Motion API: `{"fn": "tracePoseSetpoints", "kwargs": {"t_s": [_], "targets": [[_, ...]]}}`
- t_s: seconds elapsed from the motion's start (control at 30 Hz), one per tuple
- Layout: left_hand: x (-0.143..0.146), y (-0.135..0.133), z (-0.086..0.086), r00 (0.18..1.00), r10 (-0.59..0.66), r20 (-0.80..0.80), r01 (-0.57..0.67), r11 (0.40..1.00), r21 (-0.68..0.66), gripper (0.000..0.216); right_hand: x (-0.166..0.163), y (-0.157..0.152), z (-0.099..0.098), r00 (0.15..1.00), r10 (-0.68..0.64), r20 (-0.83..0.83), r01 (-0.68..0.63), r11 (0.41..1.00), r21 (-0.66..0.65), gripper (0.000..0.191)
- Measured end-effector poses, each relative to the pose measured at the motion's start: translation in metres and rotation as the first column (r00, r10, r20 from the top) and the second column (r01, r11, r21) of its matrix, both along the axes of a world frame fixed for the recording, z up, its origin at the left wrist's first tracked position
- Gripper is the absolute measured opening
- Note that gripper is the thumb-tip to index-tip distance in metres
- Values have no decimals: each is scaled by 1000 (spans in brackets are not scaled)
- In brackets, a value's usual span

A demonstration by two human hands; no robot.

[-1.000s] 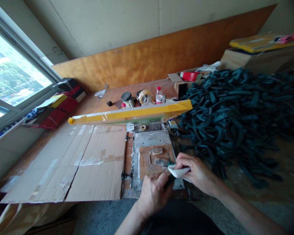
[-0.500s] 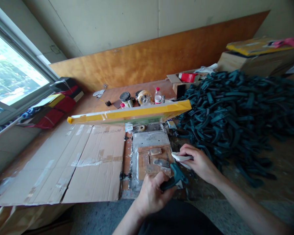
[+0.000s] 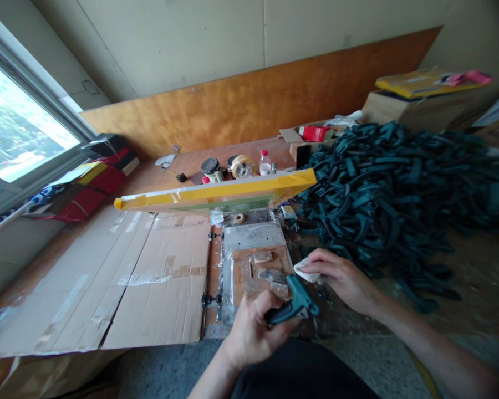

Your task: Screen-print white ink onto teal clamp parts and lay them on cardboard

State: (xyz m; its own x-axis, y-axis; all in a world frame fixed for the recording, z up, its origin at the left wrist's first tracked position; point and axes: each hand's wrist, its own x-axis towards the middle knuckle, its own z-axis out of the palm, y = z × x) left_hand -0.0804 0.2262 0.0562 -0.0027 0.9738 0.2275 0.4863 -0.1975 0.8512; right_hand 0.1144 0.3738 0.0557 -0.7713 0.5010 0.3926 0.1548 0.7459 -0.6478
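My left hand (image 3: 253,331) is closed round a dark green plastic handle (image 3: 294,303), held just off the front right corner of a small wooden jig (image 3: 255,274) on a metal plate (image 3: 251,237). My right hand (image 3: 340,275) presses a white cloth (image 3: 304,270) down beside the jig's right edge, fingers folded over it. A yellow-taped screen frame (image 3: 216,194) stands raised and tilted above the back of the plate.
A big heap of dark green handles (image 3: 391,183) fills the table's right side. Flattened cardboard (image 3: 120,277) covers the left. Jars, tape and a small bottle (image 3: 265,162) stand behind the frame. Boxes (image 3: 416,100) sit at back right, a window (image 3: 20,133) at left.
My left hand has lifted the green handle clear of the jig and drawn it toward me. My right hand with the cloth has moved right and away, off the handle.
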Motion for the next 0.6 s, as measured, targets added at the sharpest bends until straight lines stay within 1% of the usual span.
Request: {"fn": "tracePoseSetpoints", "kwargs": {"t_s": [0.07, 0.1, 0.17, 0.2, 0.27, 0.3, 0.37, 0.43, 0.5, 0.53, 0.6], "targets": [[-3, 0, -2, 1000, -19, 8, 19, 999, -39, 25, 5, -9, 14, 997, -31, -68, 34, 999, 42, 29], [-3, 1, -4, 999, -34, 12, 35, 998, -56, 25, 7, -15, 21, 996, -8, -86, 16, 996, 90, 28], [-2, 1, -5, 999, -45, 7, 46, 996, -71, 24, 8, -23, 31, 994, 88, -63, -74, 977, 202, 30], [0, 0, -5, 999, -51, -1, 51, 996, -70, 23, 7, -24, 31, 991, 126, -38, -112, 961, 254, 30], [4, 0, -3, 997, -83, -3, 82, 995, -54, 24, 4, -19, 22, 993, 117, 26, -119, 940, 319, 31], [6, -1, -1, 995, -100, 6, 101, 994, -41, 25, 3, -14, 15, 995, 89, 47, -99, 938, 332, 31], [8, -2, 1, 993, -112, 28, 113, 993, -20, 27, 2, -3, 2, 998, 30, 60, -47, 948, 314, 33], [7, -3, 1, 996, -87, 37, 88, 996, -22, 27, 3, 2, -1, 1000, -18, 4, 16, 959, 282, 37], [4, -3, -2, 997, -65, 32, 67, 996, -57, 25, 6, -2, 7, 994, -61, -92, 83, 961, 265, 37], [3, -3, -4, 998, -57, 31, 59, 995, -76, 25, 8, -7, 14, 991, -53, -125, 86, 958, 275, 35], [3, -2, -7, 999, -44, 19, 45, 995, -94, 25, 10, -18, 27, 992, 18, -123, 24, 942, 336, 30]]}}
